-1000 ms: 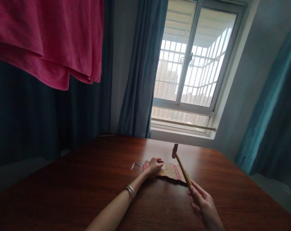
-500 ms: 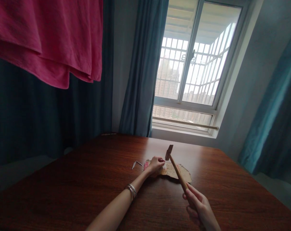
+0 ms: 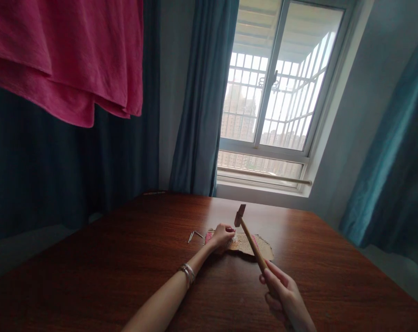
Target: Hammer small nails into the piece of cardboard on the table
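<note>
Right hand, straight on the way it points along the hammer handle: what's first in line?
Likely the patterned card lying on the table, then the left hand on it. How high the right hand and hammer sit above the card is unclear.

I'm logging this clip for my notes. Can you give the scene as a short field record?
Left hand: on the cardboard piece, fingertips pinched; what they hold is too small to tell
Right hand: grips hammer handle, head raised near left fingertips
Table: dark wood; thin metal pieces left of cardboard
Behind: window, blue curtains, pink cloth
</note>
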### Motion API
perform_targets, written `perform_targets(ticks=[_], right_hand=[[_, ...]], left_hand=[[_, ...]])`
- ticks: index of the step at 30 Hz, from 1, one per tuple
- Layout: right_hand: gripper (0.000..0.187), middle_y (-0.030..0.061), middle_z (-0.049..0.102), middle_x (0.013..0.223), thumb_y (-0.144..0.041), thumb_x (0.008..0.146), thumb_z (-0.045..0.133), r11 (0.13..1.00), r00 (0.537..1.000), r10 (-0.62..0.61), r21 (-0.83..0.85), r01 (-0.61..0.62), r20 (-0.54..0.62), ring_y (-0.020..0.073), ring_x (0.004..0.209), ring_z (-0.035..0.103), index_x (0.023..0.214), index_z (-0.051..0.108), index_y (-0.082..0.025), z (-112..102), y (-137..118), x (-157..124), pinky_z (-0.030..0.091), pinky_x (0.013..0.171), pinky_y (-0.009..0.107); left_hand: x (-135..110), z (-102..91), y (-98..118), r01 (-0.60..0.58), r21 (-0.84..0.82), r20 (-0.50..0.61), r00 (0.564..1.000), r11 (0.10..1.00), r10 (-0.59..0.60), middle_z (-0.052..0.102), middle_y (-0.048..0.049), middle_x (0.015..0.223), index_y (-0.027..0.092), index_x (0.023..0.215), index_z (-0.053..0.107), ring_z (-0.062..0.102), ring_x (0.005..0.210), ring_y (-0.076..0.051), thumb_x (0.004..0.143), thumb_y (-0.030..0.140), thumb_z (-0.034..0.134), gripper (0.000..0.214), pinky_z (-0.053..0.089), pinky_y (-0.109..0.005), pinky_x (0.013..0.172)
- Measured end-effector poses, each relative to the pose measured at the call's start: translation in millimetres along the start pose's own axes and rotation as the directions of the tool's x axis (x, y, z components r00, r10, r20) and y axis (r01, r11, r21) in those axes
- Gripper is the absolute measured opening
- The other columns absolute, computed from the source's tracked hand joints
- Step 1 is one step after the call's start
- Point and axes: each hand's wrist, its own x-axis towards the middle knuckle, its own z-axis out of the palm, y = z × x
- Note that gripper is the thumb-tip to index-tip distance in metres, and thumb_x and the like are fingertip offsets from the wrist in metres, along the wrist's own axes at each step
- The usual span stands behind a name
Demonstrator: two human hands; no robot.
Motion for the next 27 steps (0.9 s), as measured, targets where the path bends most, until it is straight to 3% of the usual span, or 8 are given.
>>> perform_targets(ticks=[9, 27], right_hand=[[0.054, -0.0029, 0.053, 0.068, -0.042, 0.067, 0.069, 1.0, 0.999, 0.001, -0.025, 0.0, 0.051, -0.0026, 0.029, 0.028, 0.114, 0.053, -0.019, 4.4, -5.4, 1.6, 0.016, 0.026, 0.012], [0.061, -0.0033, 0.052, 0.065, -0.045, 0.065, 0.069, 0.998, 0.999, -0.018, -0.059, 0.021, 0.044, -0.0025, 0.027, 0.026, 0.116, 0.052, -0.018, 0.6, 0.2, 4.7, 0.015, 0.025, 0.012]], left_hand=[[1.1, 1.8, -4.6, 0.006, -0.01, 0.003, 1.0, 1.0, -0.006, 0.066, -0.0032, 0.07, 0.012, 0.071, 0.066, 0.057, 0.067, -0.015, 0.066, 0.029, 0.055, 0.021, 0.038, -0.019, 0.056], [2.4, 1.6, -6.6, -0.003, -0.004, 0.023, 1.0, 1.0, 0.004, 0.066, -0.003, 0.069, 0.013, 0.074, 0.066, 0.057, 0.066, -0.014, 0.068, 0.03, 0.054, 0.021, 0.038, -0.019, 0.056]])
